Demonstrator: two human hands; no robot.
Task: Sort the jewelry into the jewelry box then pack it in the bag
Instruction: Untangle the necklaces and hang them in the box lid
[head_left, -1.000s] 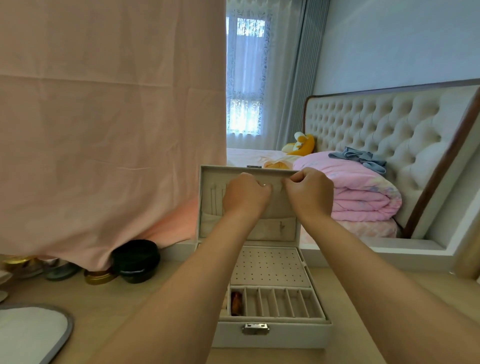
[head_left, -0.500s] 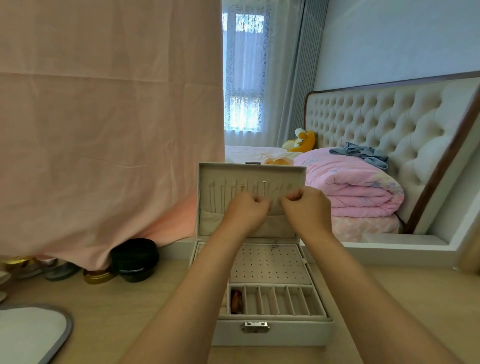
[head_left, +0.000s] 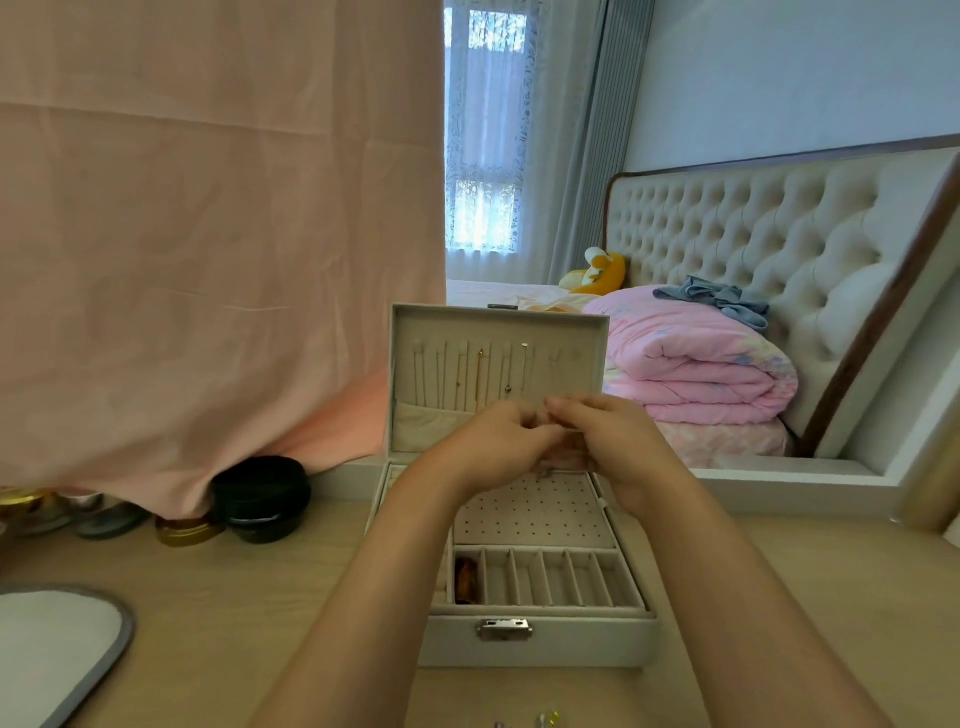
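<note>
- Pinching what looks like a fine chain (head_left: 566, 429), my left hand (head_left: 498, 441) and right hand (head_left: 608, 441) meet fingertip to fingertip with fingers curled. Blur hides the strand's ends.
- I judge it light, limp, easily tangled and fragile, so it is best held near the clasp and never yanked.
- Both forearms reach forward, hands just before the lid (head_left: 498, 322) pocket.
- The box (head_left: 540, 644) stands open on the desk (head_left: 260, 597), with necklaces (head_left: 480, 374) hanging inside the lid.

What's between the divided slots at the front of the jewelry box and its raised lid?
The hole-dotted earring panel, in the head view; the left hand and right hand hide its far edge.
</note>
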